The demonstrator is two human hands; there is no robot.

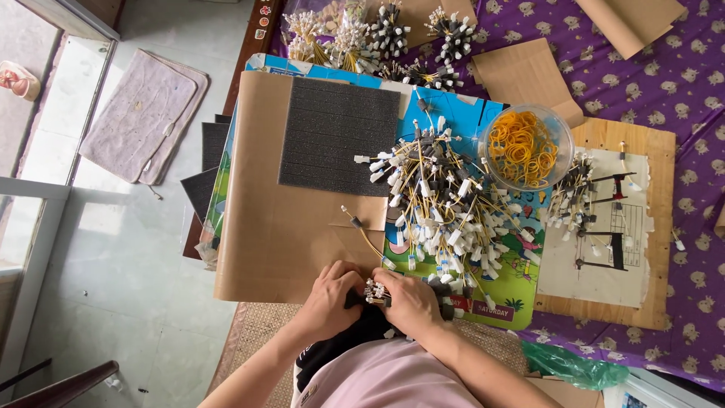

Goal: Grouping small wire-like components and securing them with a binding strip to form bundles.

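The left hand (pixel 331 291) and right hand (pixel 411 298) close together on a small bundle of connectors (pixel 375 291), pinched between them at six o'clock; which way it points I cannot tell. At two o'clock, a clear bowl (pixel 560 130) holds yellow rubber bands (pixel 521 147), beside a loose wire pile (pixel 445 204).

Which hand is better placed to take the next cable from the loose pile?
Probably the right hand: the loose pile lies just beyond it, while the left hand rests over the brown cardboard, farther away.
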